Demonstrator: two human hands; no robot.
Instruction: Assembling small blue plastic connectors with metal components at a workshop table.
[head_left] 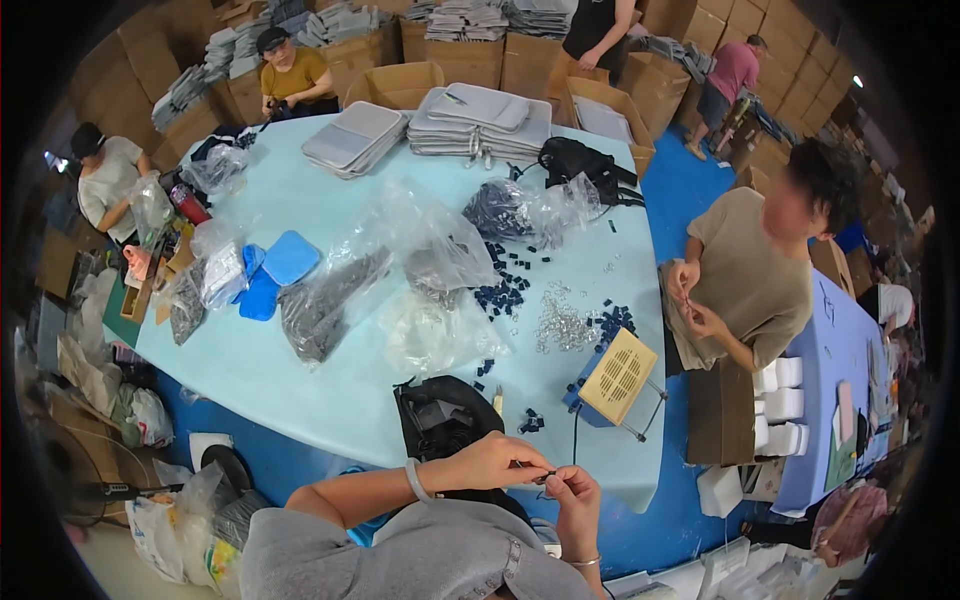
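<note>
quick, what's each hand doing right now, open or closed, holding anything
Left hand: closed, fingertips pinching one end of a small dark part.
Right hand: closed, pinching the same small dark part from the other side.

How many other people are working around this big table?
5, perhaps more hidden beyond the rim: one in a grey top at far left, one in mustard at the far corner, one in black at top, one in pink bending by boxes, one in tan at right.

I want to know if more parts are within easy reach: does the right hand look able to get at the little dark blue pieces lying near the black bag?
Probably yes. The right hand is busy pinching a small part with the left hand, but the dark blue pieces lie just ahead on the pale blue table, nothing between.
</note>
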